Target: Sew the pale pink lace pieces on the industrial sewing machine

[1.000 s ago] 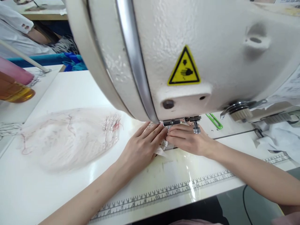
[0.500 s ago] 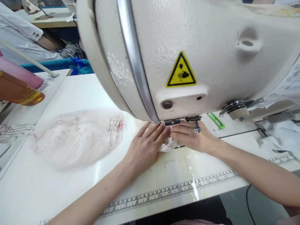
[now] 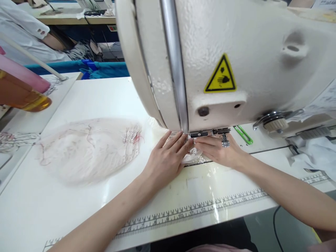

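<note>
A white sewing machine (image 3: 241,45) stands over a piece of white lace fabric (image 3: 193,157). My left hand (image 3: 166,155) lies flat on that lace, its fingers stretched out toward the presser area. On the right side, my right hand (image 3: 223,150) has its fingers bent and pressed together at the lace beside the needle area. The machine's head hides the needle and part of both hands' fingertips. Off to the left, a sheer pale fabric piece (image 3: 86,154) with stitched rows and loose red threads rests on the table.
Green thread snips (image 3: 243,134) lie behind my right hand. A measuring tape strip (image 3: 191,211) runs along the table's front edge. Crumpled white cloth (image 3: 315,154) is at the right. A pink cone (image 3: 26,75) and an amber container (image 3: 25,94) are at left, near another person's sleeve (image 3: 23,28).
The view has shifted, so the machine sits farther right in the picture and more background shows behind it. Both hands stay at the lace, appearing slightly farther right.
</note>
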`<state>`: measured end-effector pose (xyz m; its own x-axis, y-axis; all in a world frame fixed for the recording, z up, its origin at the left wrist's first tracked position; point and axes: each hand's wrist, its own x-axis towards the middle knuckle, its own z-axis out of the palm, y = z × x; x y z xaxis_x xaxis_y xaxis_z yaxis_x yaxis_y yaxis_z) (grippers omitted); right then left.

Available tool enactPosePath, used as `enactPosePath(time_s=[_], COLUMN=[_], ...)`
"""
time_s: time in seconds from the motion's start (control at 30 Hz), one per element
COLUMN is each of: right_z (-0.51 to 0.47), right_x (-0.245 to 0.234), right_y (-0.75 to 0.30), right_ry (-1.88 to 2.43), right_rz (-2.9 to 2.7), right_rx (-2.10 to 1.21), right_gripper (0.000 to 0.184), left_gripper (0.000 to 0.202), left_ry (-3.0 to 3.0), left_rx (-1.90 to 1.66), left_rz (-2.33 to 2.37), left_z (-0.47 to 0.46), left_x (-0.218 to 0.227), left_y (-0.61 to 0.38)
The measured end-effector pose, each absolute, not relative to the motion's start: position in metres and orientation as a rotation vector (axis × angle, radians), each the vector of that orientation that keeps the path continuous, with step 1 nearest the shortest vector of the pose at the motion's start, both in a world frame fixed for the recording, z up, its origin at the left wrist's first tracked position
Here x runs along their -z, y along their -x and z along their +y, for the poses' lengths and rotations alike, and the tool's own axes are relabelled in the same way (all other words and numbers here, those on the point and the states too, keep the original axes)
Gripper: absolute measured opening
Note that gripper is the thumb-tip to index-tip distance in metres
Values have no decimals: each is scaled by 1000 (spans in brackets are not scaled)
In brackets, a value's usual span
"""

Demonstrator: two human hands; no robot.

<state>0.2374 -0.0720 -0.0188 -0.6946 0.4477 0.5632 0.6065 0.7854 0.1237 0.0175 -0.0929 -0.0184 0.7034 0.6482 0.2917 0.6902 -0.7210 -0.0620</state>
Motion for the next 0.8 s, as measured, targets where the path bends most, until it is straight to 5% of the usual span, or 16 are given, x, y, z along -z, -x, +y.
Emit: enactPosePath(time_s=[0.8], right_z=[-86], right_x=[25], right_y=[-215], right_ry=[774], right_rz=[-2552], right_rx=[463], right_gripper=[18], left_gripper=[44], left_ry=[2785], left_rx=[429], left_rz=[-873], left_z=[-81], left_x=[13], left_y=[3])
